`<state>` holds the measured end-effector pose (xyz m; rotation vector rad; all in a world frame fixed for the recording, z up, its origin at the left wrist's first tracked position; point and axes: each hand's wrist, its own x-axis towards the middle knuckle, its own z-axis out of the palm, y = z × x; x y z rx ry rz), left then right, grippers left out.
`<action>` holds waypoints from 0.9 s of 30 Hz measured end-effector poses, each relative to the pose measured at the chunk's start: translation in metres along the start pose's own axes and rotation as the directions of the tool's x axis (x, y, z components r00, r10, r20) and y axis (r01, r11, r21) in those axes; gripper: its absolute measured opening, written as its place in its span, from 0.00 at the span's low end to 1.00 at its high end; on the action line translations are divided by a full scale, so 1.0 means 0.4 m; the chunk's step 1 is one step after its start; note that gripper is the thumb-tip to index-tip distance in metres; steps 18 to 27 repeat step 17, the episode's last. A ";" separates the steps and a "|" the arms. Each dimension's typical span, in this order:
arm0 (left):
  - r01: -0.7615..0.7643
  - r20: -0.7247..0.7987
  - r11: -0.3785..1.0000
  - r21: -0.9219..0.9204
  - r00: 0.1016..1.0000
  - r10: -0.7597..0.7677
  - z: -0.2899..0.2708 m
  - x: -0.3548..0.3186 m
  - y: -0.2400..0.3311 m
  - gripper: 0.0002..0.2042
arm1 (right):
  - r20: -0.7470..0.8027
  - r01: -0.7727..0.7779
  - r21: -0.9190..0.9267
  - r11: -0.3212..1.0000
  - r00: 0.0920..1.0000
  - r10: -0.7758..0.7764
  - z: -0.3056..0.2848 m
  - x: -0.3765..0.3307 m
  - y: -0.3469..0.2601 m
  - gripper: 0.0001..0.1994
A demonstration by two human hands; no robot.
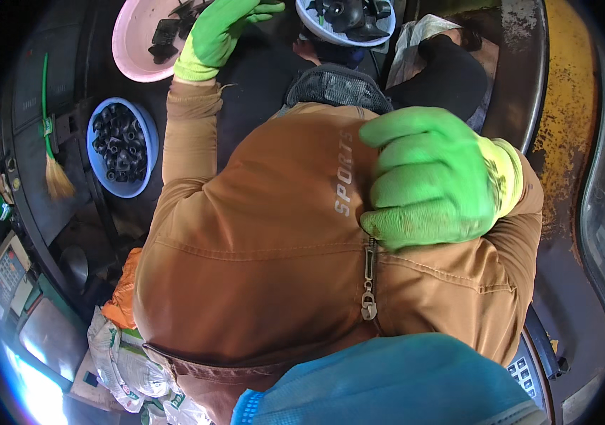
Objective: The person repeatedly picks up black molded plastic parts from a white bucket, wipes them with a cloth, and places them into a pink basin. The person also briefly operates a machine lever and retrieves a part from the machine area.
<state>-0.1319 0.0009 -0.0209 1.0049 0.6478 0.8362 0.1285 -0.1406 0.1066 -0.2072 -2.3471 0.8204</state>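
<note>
My left hand (219, 34), in a green knitted glove, is beside the rim of a pink basin (126, 42) at the far left. Its fingers stretch to the right, and I see nothing in them. Dark black moulded parts (165, 35) lie in that basin. In another green glove, my right hand (433, 177) is against the front of my brown jacket (260, 212), just above the metal zip pull (368, 309). Its fingers are curled and pressed together; whatever they hold, if anything, is hidden.
A white basin (348, 35) with larger black parts stands at the far middle. To the left, a blue basin (150, 142) holds several small black parts. A broom (54, 170) hangs further left. Rusty yellow machinery (568, 106) runs along the right. White sacks (121, 354) lie near left.
</note>
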 end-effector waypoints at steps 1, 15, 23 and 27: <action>0.014 -0.043 1.000 0.011 0.999 -0.013 -0.015 -0.004 0.001 0.19 | -0.043 -0.024 0.099 0.995 0.999 0.028 0.010 -0.002 0.011 0.16; -0.037 0.007 0.998 0.045 0.999 0.037 -0.088 0.005 -0.024 0.21 | -0.001 -0.059 0.300 0.952 0.998 0.062 -0.010 0.041 -0.012 0.22; -0.022 -0.007 0.999 0.038 1.000 0.022 -0.089 0.001 -0.022 0.21 | 0.012 -0.014 0.290 0.957 1.000 0.012 -0.014 0.042 -0.009 0.21; -0.022 -0.007 0.999 0.038 1.000 0.022 -0.089 0.001 -0.022 0.21 | 0.012 -0.014 0.290 0.957 1.000 0.012 -0.014 0.042 -0.009 0.21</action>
